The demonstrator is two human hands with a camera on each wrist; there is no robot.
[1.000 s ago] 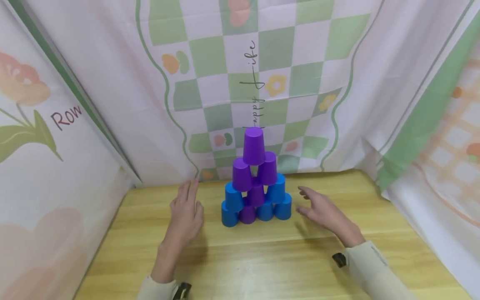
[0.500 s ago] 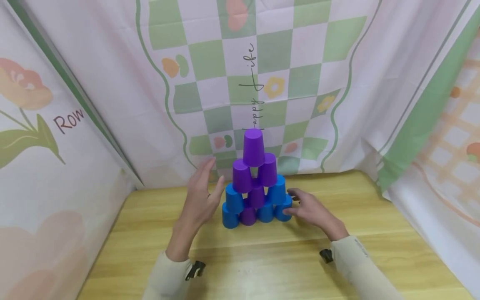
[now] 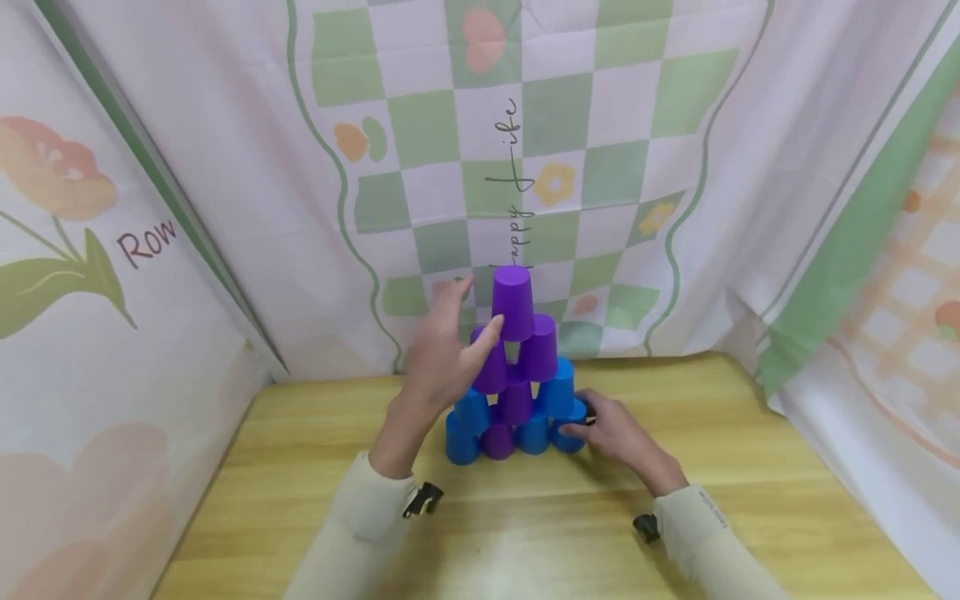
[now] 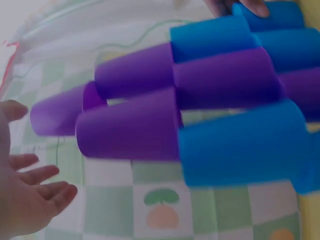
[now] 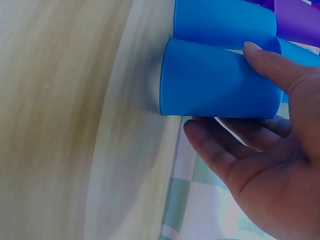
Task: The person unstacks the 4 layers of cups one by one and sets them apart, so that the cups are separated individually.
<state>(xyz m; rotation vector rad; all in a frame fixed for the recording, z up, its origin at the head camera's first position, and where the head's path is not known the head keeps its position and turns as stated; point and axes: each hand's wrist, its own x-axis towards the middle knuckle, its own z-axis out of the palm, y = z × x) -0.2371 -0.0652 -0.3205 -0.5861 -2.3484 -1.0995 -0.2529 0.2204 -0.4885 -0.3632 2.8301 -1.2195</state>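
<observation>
Upside-down cups stand stacked as a pyramid on the table. One purple cup [image 3: 514,302] tops it, above two purple cups. Below are a row of blue, purple and blue, and a bottom row of several blue cups and a purple cup [image 3: 497,440]. My left hand [image 3: 442,358] is raised beside the top cup, fingers and thumb spread; the left wrist view shows a gap between the fingers and that purple cup [image 4: 57,114]. My right hand [image 3: 622,429] holds the bottom-right blue cup [image 5: 220,80], thumb on its near side and fingers behind it.
The wooden table [image 3: 517,542] extends in front of the pyramid and to both sides. A checked curtain [image 3: 555,108] hangs close behind the cups. More printed cloth [image 3: 75,333] encloses the left side, and a curtain [image 3: 847,283] the right.
My left hand has risen and moved right, from beside the pyramid's base to the top cup. My right hand has moved left onto the bottom-right blue cup. The pyramid keeps its shape.
</observation>
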